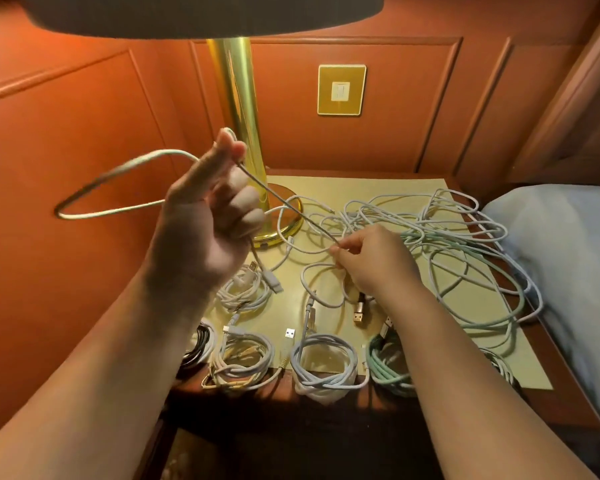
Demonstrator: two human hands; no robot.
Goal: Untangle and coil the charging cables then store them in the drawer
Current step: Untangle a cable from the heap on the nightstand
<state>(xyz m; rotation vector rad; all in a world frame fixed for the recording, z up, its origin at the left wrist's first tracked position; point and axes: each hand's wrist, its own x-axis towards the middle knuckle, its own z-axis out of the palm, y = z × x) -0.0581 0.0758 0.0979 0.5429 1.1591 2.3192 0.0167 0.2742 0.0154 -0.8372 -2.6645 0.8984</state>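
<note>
My left hand [210,206] is raised above the nightstand and grips a white cable [111,174] that loops out to the left. A taut stretch of that cable runs down to my right hand [371,261], which pinches it just above the tabletop. A tangle of white and pale green cables [458,244] sprawls over the right half of the nightstand [326,188]. Along the front edge lie several coiled cables: a black one [198,344], a beige one [239,365], a grey one [323,365], a green one [388,365], and a white one [243,289] further back.
A brass lamp stem [236,98] with a round base [284,216] stands at the back left, its shade overhead. A wall switch plate [341,90] sits on the panelled wall. A pale blue pillow [561,244] borders the right side. The drawer is not visible.
</note>
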